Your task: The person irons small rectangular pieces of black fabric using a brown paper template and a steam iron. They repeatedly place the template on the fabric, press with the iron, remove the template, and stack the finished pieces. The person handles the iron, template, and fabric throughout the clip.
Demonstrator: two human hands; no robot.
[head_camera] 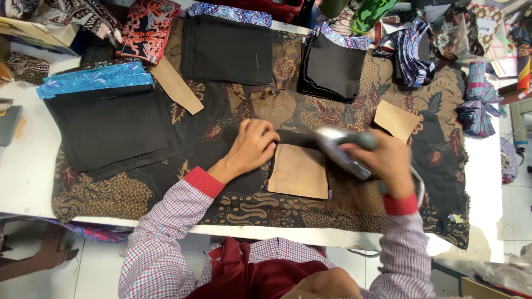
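your left hand point(252, 147) lies flat with its fingers bent down, pressing on a dark piece of cloth point(291, 138) on the table. it holds nothing, it only pushes down. your right hand point(388, 160) is curled tight around the handle of a grey iron point(338, 150). the iron looks a bit blurred. its nose points toward your left hand and sits just beside your left fingertips, on the dark cloth. just below the iron, between your 2 hands, lies a brown paper shape point(299, 171) with a pointed top edge, and it rests on the dark cloth. all of this lies on a big brown patterned cloth point(111, 196) that covers the white table point(25, 177). far to the left of your left hand sits a wide stack of black cloth squares point(111, 130) with a bright blue patterned piece point(91, 80) at its top edge. above your left hand lies another black stack point(227, 50), and a long brown paper piece point(174, 86) lies up and to the left. above your right hand is a smaller black stack point(332, 69) shaped like pockets. a small brown paper piece point(396, 120) lies just above your right hand. your sleeves are checked with red cuffs.
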